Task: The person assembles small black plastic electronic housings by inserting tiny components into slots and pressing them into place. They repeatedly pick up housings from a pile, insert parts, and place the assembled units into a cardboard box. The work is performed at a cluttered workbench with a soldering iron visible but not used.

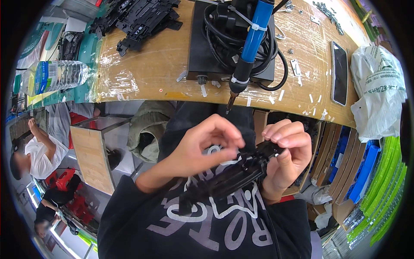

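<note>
A long black plastic part (230, 175), made up of ribbed frame pieces, is held slantwise in front of my chest; its lower left end is blurred. My right hand (288, 151) grips its upper right end, thumb and fingers closed round it. At the part's upper side is my left hand (209, 144), its fingers curled and its thumb and forefinger nearly meeting in a pinch. Whatever is between those two tips is too small to make out. Just above the hands, a blue-handled soldering iron or electric screwdriver (254, 39) hangs tip down over the table edge.
On the tape-covered table (142, 82) sit a black box (196, 60) with coiled cable, stacked black plastic parts (144, 19), a phone (339, 73), small metal pieces and a white bag (375, 90). A water bottle (60, 77) lies left. Other people sit far left.
</note>
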`<state>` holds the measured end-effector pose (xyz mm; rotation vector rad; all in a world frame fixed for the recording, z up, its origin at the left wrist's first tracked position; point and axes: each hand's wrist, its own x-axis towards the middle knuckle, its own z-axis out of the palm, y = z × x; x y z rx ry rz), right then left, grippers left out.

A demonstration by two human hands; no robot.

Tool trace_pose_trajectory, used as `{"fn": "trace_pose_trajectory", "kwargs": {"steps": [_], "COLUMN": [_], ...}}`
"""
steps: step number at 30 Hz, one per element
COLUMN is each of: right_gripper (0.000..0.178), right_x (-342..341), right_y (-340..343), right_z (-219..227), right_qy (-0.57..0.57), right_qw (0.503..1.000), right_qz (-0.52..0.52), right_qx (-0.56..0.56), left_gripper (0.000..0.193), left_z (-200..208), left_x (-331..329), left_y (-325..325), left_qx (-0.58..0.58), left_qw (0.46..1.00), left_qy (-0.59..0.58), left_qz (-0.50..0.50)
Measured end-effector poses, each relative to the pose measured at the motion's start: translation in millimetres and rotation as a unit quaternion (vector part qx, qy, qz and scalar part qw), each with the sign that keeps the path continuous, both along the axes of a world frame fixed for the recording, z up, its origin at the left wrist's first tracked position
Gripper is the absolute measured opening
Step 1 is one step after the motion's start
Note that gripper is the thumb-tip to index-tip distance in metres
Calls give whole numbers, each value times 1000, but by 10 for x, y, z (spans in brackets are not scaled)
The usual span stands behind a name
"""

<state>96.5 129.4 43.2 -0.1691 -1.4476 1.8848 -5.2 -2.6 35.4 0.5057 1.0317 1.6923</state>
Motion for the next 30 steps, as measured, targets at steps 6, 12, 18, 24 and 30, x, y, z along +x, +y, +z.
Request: {"fn": "trace_pose_trajectory", "kwargs": {"steps": [6,12,18,24,30], "right_gripper": [8,9,20,16,15], "right_x": [55,99,95,135,115], "right_y": [-33,-118,-203,-177,-205], "right_z": [-167,-361,-469,-486,-414], "right_qy": [-68,-123,-337,-271,-291], "right_qw": [993,989,910,859,876], "right_qz": [91,77,131,206,189], "right_qx": [-13,-30,-202,-382,-335], "left_gripper": [32,34,22,27,28], "left_z": [-115,-103,-303,-393,-351], "left_x": [16,-23,71,65,41], "left_y": [-27,-56,-107,-120,-98], "left_qx": [-51,-92,-162,-190,-181], "left_qw": [950,947,976,978,978], "left_qy": [-270,-285,-145,-68,-71], "left_qz": [-147,-113,34,60,71]}}
